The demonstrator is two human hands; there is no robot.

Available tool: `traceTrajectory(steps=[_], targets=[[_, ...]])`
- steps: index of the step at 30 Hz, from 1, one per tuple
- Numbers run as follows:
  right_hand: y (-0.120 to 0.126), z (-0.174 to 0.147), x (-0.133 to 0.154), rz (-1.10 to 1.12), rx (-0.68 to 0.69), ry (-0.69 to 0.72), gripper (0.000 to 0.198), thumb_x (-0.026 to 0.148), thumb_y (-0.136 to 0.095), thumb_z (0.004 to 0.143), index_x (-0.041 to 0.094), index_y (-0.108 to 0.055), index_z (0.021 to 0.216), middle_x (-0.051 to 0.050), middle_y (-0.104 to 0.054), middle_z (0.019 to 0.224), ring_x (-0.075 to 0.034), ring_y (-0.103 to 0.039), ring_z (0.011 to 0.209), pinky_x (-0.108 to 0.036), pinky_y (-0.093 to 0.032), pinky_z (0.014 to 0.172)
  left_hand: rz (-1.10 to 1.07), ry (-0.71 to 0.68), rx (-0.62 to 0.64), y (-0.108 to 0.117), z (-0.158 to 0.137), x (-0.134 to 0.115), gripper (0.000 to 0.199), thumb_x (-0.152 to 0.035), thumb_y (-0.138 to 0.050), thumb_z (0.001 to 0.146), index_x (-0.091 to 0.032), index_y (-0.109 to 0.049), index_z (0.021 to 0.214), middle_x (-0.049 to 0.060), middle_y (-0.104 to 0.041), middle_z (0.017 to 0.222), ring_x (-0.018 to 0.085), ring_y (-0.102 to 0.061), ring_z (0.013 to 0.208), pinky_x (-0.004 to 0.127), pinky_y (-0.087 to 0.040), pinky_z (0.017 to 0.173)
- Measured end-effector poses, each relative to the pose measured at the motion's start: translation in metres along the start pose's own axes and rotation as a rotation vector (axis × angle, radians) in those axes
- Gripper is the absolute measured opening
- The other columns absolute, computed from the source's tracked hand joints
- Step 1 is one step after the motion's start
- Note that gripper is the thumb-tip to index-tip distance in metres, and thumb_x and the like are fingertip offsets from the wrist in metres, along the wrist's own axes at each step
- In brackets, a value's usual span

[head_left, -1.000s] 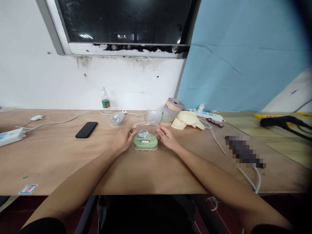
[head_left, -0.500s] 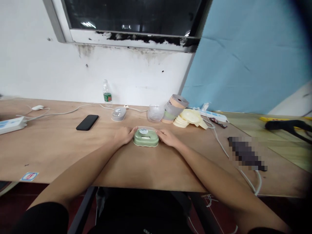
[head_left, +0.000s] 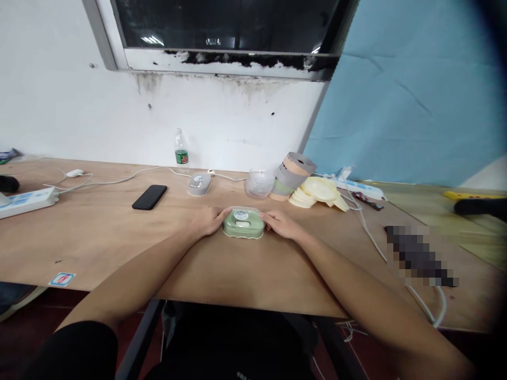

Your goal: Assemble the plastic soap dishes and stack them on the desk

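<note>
A green plastic box (head_left: 242, 231) with a clear top, a round white sticker and a pale oval piece on its front sits on the wooden table. My left hand (head_left: 208, 220) holds its left side, thumb along the upper edge. On the opposite side, my right hand (head_left: 280, 224) grips it with finger and thumb at the edge. The fingertips behind the box are partly hidden. Further back stands a similar grey box (head_left: 199, 184). A stack of clear plastic covers (head_left: 259, 183) is beside several nested grey, green and peach rings (head_left: 291, 177).
On the table (head_left: 119, 232) lie a black phone (head_left: 149, 197), pale yellow pieces (head_left: 317, 191) and a pixelated dark object (head_left: 420, 256). A bottle (head_left: 181, 148) stands by the wall. Power strips (head_left: 29, 202) with white cables lie at left and back right.
The whole view has shifted, so everything appears slightly further right. Both hands stay at the sides of the green box. A dark shoe shows more at lower left.
</note>
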State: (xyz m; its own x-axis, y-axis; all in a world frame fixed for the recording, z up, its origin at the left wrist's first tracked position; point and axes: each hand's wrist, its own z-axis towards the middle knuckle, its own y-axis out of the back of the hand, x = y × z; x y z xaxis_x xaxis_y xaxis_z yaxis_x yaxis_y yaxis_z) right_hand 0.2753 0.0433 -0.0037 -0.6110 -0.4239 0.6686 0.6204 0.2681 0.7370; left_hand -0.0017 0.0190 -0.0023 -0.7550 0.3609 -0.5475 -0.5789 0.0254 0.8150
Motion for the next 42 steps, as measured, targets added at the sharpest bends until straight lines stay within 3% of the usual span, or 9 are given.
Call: traceTrajectory(steps=[14, 16, 19, 22, 25, 27, 33, 38, 42], targets=[[-0.001, 0.001, 0.001, -0.069, -0.056, 0.03, 0.056, 0.061, -0.036, 0.091, 0.019, -0.045, 0.056, 0.001, -0.052, 0.054, -0.012, -0.046, 0.053, -0.025, -0.03, 0.054, 0.005, 0.054, -0.015, -0.001, 0.002, 0.006, 0.066, -0.069, -0.027, 0.092, -0.02, -0.069, 0.08, 0.005, -0.069, 0.076, 0.021, -0.062, 0.071, 0.031, -0.045, 0.065], [-0.003, 0.002, -0.001, -0.12, -0.122, 0.041, 0.056, 0.062, -0.039, 0.09, 0.019, -0.04, 0.054, 0.003, -0.045, 0.053, -0.011, -0.04, 0.052, -0.025, -0.025, 0.052, 0.003, 0.035, -0.108, -0.001, 0.002, 0.006, 0.059, -0.066, -0.032, 0.092, -0.019, -0.067, 0.093, 0.006, -0.07, 0.084, 0.021, -0.063, 0.076, 0.033, -0.048, 0.07], [-0.005, 0.004, -0.003, -0.136, -0.156, 0.064, 0.055, 0.061, -0.038, 0.091, 0.019, -0.04, 0.055, 0.003, -0.043, 0.053, -0.011, -0.039, 0.052, -0.026, -0.024, 0.052, 0.001, -0.153, -0.203, 0.003, 0.0, 0.001, 0.05, -0.057, -0.042, 0.093, -0.019, -0.059, 0.12, 0.009, -0.065, 0.116, 0.024, -0.061, 0.104, 0.037, -0.047, 0.092], [-0.005, 0.004, -0.001, -0.085, -0.141, 0.088, 0.054, 0.059, -0.034, 0.093, 0.019, -0.047, 0.06, 0.001, -0.053, 0.058, -0.014, -0.047, 0.057, -0.026, -0.03, 0.055, 0.043, -0.322, -0.04, 0.006, -0.004, -0.003, 0.055, -0.057, -0.052, 0.088, -0.024, -0.052, 0.133, 0.01, -0.049, 0.142, 0.028, -0.047, 0.128, 0.044, -0.037, 0.108], [-0.005, 0.003, 0.002, -0.059, -0.138, 0.096, 0.053, 0.058, -0.032, 0.095, 0.02, -0.051, 0.064, -0.001, -0.06, 0.063, -0.016, -0.053, 0.061, -0.027, -0.035, 0.059, 0.03, -0.314, 0.11, 0.005, -0.005, -0.003, 0.077, -0.059, -0.067, 0.076, -0.026, -0.043, 0.141, 0.011, -0.033, 0.153, 0.033, -0.039, 0.136, 0.047, -0.034, 0.11], [-0.004, 0.002, 0.003, -0.064, -0.136, 0.089, 0.051, 0.057, -0.033, 0.095, 0.02, -0.052, 0.066, -0.001, -0.062, 0.064, -0.016, -0.055, 0.062, -0.027, -0.037, 0.061, -0.002, -0.289, 0.118, 0.003, -0.003, 0.001, 0.084, -0.055, -0.073, 0.072, -0.026, -0.039, 0.143, 0.012, -0.03, 0.154, 0.034, -0.037, 0.137, 0.048, -0.035, 0.11], [-0.004, 0.003, 0.001, -0.117, -0.147, 0.102, 0.042, 0.053, -0.04, 0.094, 0.02, -0.055, 0.073, -0.001, -0.064, 0.068, -0.015, -0.055, 0.064, -0.026, -0.036, 0.061, -0.078, -0.278, 0.084, 0.0, 0.005, 0.013, 0.084, -0.043, -0.078, 0.067, -0.026, -0.041, 0.14, 0.011, -0.048, 0.137, 0.029, -0.048, 0.125, 0.044, -0.04, 0.107], [-0.004, 0.002, 0.003, -0.102, -0.139, 0.094, 0.042, 0.053, -0.039, 0.095, 0.02, -0.056, 0.077, -0.001, -0.064, 0.07, -0.015, -0.056, 0.066, -0.026, -0.037, 0.063, -0.087, -0.273, 0.057, -0.003, 0.006, 0.015, 0.087, -0.039, -0.081, 0.061, -0.025, -0.043, 0.138, 0.011, -0.047, 0.132, 0.028, -0.05, 0.12, 0.043, -0.042, 0.105], [-0.004, 0.001, 0.004, -0.07, -0.136, 0.088, 0.041, 0.054, -0.038, 0.095, 0.02, -0.057, 0.081, -0.001, -0.065, 0.07, -0.016, -0.058, 0.066, -0.027, -0.038, 0.064, 0.018, -0.33, -0.059, 0.0, 0.004, 0.014, 0.085, -0.033, -0.08, 0.06, -0.027, -0.045, 0.138, 0.01, -0.044, 0.131, 0.029, -0.05, 0.119, 0.041, -0.043, 0.105]])
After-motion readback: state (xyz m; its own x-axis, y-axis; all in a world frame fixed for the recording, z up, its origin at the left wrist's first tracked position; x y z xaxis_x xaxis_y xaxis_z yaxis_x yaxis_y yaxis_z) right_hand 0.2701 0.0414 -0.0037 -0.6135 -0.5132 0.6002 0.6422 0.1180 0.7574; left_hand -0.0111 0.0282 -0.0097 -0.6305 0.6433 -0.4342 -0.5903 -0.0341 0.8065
